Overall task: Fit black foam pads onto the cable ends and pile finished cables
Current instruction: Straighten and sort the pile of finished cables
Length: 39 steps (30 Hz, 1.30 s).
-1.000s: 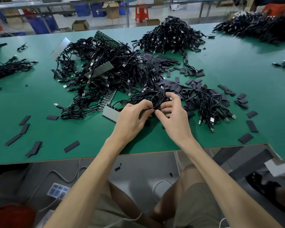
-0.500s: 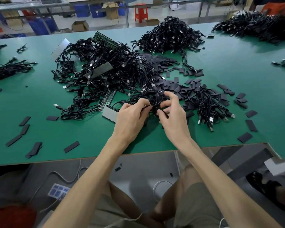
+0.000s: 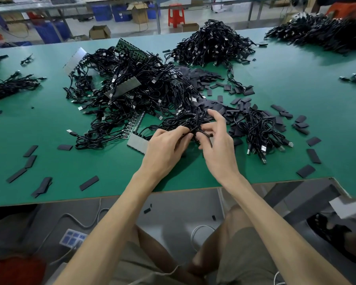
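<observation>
Green matting covered the worktop [image 3: 90, 171], strewn with tangled cables [image 3: 136, 95] and foam pads [image 3: 88, 183]. The left hand [image 3: 164, 153] and right hand [image 3: 220, 149] both gripped one cable [image 3: 195, 130]. Blue crates [image 3: 102, 12] and a red stool [image 3: 176, 14] stood behind.

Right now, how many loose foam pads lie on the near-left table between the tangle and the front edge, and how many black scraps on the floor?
Loose foam pads: 6, one possibly doubled
Black scraps on the floor: 2
Total: 8
</observation>
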Motion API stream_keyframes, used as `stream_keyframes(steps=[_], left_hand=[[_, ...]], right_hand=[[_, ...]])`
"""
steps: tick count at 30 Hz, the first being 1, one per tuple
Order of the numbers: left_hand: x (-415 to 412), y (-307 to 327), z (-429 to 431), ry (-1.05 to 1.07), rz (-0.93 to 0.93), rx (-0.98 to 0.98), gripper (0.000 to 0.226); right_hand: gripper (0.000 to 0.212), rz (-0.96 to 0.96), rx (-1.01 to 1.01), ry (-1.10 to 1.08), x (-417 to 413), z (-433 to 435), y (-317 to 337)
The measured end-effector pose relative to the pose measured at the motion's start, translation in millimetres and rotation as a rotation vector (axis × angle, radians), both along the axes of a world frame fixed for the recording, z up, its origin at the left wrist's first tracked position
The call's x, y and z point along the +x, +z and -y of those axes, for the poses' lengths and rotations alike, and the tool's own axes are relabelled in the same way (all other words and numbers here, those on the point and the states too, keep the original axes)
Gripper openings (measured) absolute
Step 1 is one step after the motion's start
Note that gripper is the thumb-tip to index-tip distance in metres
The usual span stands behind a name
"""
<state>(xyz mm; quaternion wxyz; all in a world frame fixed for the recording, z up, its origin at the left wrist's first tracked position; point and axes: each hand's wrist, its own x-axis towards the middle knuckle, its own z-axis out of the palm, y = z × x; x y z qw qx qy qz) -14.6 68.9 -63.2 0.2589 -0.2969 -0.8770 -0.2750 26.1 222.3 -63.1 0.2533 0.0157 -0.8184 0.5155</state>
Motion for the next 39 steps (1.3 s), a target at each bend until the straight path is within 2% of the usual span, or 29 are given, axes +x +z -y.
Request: stream_keyframes(steps=[8,13,21,25,27,30,34,39], left_hand=[[-3,0,1,-0.026,0.013,-0.002,0.011],[0,5,3,-0.007,0.003,0.150,0.014],[2,8,1,0.060,-0.011,0.134,0.018],[1,7,4,0.076,0.022,0.185,0.021],[2,6,4,0.093,0.051,0.212,0.020],[1,5,6,0.091,0.068,0.222,0.016],[-2,4,4,0.021,0.051,0.139,0.017],[-3,1,-1,0.023,-0.003,0.033,0.017]], right_hand=[[0.043,-0.063,-0.133,-0.147,3,-3,4],[0.038,-0.070,-0.055,-0.110,0,2,1],[0.035,-0.082,0.086,-0.121,-2,0,-4],[0.029,0.005,0.057,-0.042,-3,0,-4],[0.030,0.076,-0.016,-0.008,-3,-3,-5],[0.031,0.141,-0.246,0.102,-3,-4,-2],[0.031,0.123,-0.512,0.202,-3,-7,3],[0.035,0.104,-0.583,0.228,-3,-12,3]])
